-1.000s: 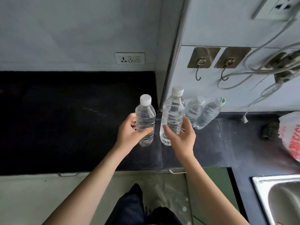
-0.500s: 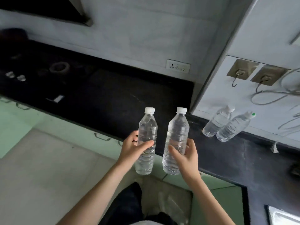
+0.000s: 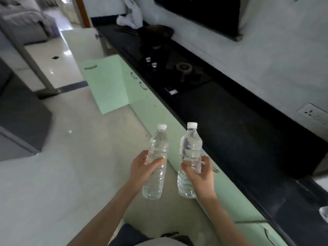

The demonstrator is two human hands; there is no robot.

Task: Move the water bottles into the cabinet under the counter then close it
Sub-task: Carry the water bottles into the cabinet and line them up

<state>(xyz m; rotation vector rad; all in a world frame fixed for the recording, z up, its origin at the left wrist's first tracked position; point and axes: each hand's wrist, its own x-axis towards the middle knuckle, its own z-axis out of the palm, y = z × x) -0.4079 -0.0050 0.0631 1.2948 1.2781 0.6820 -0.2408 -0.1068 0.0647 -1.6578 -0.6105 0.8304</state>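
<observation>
Got one water bottle in each hand, both upright and just beside each other in the lower middle of the frame, not touching. My left hand (image 3: 142, 167) is wrapped round the middle of the left bottle (image 3: 158, 141), thumb across the front. My right hand (image 3: 202, 176) grips the right bottle (image 3: 190, 144) much the same way. Both bottles have white caps and are up in the air in front of the pale green cabinet fronts (image 3: 159, 110). The black bench (image 3: 230, 121) runs diagonally from upper middle to lower right. One green cabinet door (image 3: 106, 82) stands open, upper left of centre. There's a gas burner (image 3: 184, 67) on the bench further up, and a wall socket (image 3: 312, 112) at the right edge
</observation>
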